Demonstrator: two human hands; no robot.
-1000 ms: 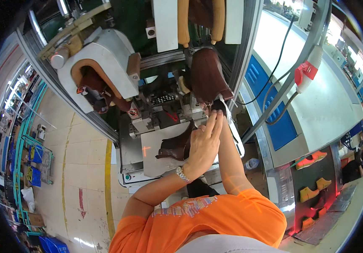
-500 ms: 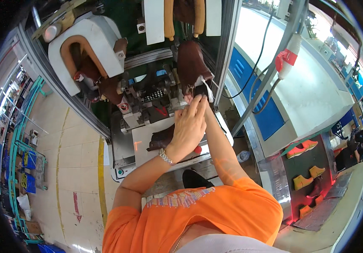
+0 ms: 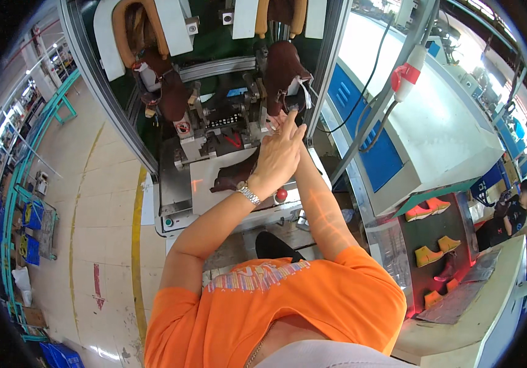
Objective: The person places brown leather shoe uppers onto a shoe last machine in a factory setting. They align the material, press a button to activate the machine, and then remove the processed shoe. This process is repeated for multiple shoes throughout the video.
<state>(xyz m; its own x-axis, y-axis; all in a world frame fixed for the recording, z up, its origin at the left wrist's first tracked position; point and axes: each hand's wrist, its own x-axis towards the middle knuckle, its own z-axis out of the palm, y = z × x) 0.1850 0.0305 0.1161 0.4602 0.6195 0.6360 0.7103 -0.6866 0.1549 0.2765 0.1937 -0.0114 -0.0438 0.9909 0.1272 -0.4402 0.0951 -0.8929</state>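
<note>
Since half a second ago the view has swung, setting the machine [image 3: 181, 222] higher in the picture, and the fingertips of the left hand [image 3: 277, 154] have spread apart. That hand lies wide over the right wrist, its tips at the lower end of the brown upper [image 3: 282, 66]. The upper hangs at the right station, beyond the far right corner of the pale plate [image 3: 203, 197]. The right hand [image 3: 276, 121] is mostly hidden; whether it grips anything cannot be told. A loose brown piece [image 3: 234, 174] lies toward the plate's left edge. The step in hand appears to be adjusting the upper's open end; the next move probably calls for even, careful finger pressure there.
</note>
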